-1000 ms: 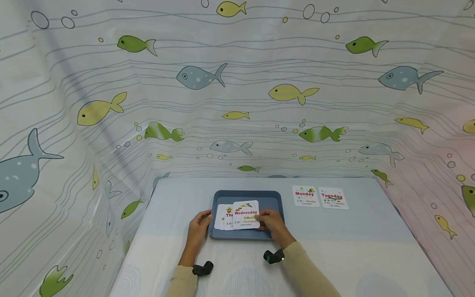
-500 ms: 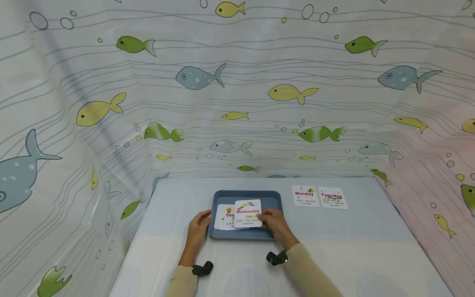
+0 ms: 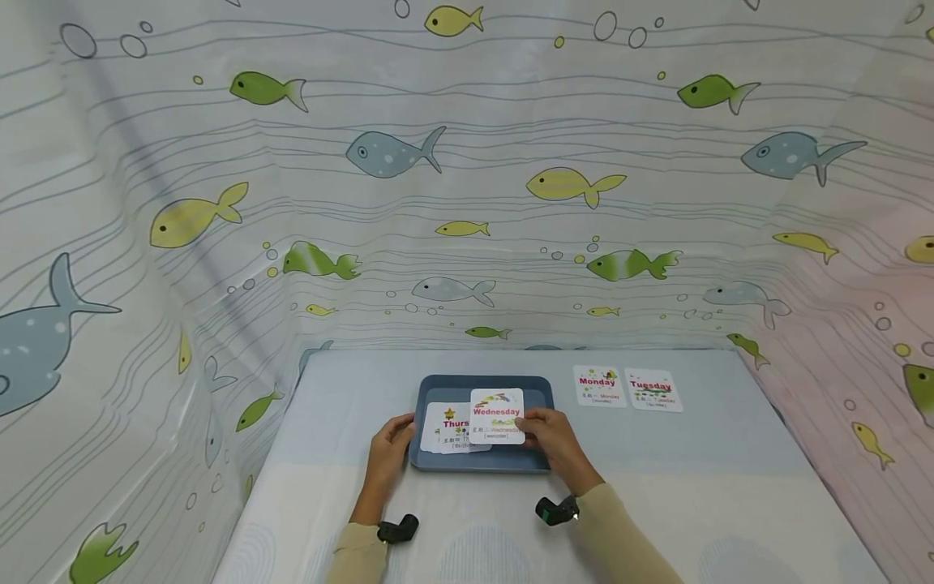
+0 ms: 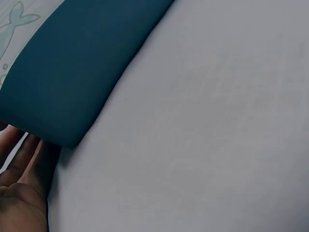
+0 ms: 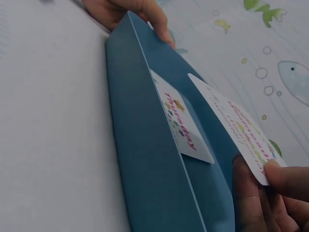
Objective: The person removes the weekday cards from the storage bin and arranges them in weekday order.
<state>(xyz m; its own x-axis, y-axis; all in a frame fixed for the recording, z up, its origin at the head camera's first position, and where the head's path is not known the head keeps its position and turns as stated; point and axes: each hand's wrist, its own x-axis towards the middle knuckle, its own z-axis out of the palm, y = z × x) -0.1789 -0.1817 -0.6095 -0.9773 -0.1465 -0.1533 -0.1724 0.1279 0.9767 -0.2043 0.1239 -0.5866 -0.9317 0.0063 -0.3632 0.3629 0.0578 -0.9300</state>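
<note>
My right hand [image 3: 556,442] pinches a white Wednesday card [image 3: 497,415] by its right edge, thumb on the printed face. In the right wrist view the card [image 5: 231,118] is raised and tilted above the blue-grey tray [image 5: 128,125]. Inside the tray's left half lies a Thursday card [image 3: 445,438], overlapping at least one other card; the Wednesday card covers its right part in the head view. My left hand [image 3: 390,446] holds the tray's left end, its fingers at the rim. The left wrist view has those fingers [image 4: 19,162] partly hidden behind the tray wall.
To the right of the tray, a Monday card [image 3: 600,386] and a Tuesday card [image 3: 653,391] lie side by side, face up, near the table's back edge. A fish-patterned sheet [image 3: 467,268] encloses the table [image 3: 657,503] at the back and sides.
My right hand has moved a little to the right with the Wednesday card, uncovering more of the Thursday card. My left hand and the tray have stayed in place.
</note>
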